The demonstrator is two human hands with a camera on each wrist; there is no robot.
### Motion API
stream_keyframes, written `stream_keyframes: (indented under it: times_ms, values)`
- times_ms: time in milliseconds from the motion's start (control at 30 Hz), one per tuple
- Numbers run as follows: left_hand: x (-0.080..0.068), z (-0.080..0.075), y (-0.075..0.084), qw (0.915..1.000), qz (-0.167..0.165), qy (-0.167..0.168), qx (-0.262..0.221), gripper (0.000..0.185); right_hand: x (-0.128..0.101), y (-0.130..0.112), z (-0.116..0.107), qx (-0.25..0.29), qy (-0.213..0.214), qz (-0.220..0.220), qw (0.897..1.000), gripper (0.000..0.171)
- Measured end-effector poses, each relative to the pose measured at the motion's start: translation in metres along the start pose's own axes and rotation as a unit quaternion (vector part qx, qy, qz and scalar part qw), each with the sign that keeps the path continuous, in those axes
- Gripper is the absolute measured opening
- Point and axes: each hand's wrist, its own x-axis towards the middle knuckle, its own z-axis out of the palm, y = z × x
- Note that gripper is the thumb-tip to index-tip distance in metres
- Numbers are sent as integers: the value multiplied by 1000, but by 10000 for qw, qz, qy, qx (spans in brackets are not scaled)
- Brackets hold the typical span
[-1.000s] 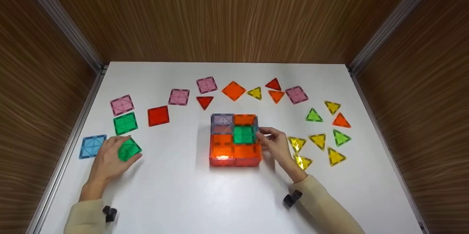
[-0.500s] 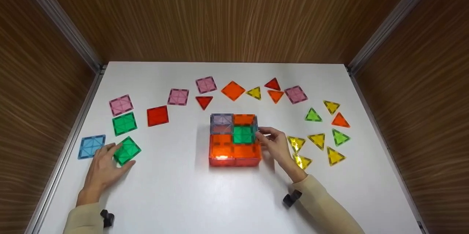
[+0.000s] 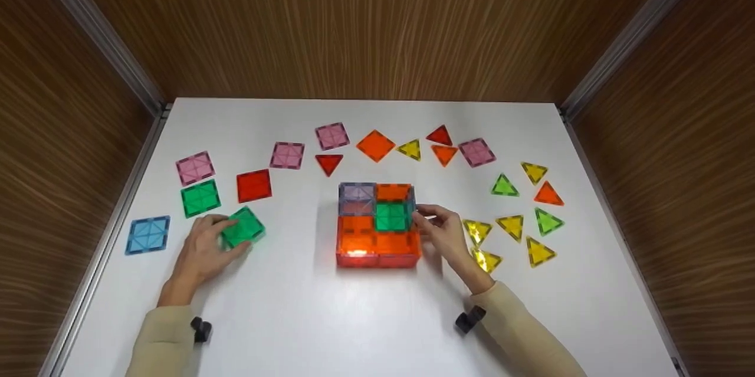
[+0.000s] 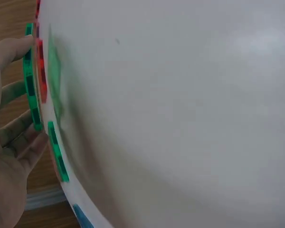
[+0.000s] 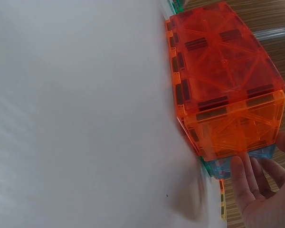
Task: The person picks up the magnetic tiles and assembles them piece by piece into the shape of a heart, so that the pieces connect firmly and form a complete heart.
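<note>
Your left hand pinches the green square by its edges above the table, left of the block, probably leaving its face clear. Your right hand, fingers slightly spread, touches the block's right side, likely steadying it.

no lettering, brand, number or sign legible in head view; same for left wrist view and right wrist view.
</note>
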Motion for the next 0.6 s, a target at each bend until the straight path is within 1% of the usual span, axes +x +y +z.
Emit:
stream_keyframes:
  times_ms: [100,233,400,500,600]
  values:
    - [12,6,21,9997,234,25,-99,60,0,0,0,-41,-4,-11,10000,29]
    - [28,11,49,9970,713,179,-246,57,0,0,-2,-45,-82,-27,10000,31]
    - [48,13,84,9903,1304,314,-366,54,0,0,-3,33,-125,43,9999,32]
    - [58,15,108,9863,1578,266,-407,53,0,1,-2,82,-86,50,9999,32]
    - [68,18,131,9788,1990,204,-447,53,0,1,-1,101,-77,58,9999,32]
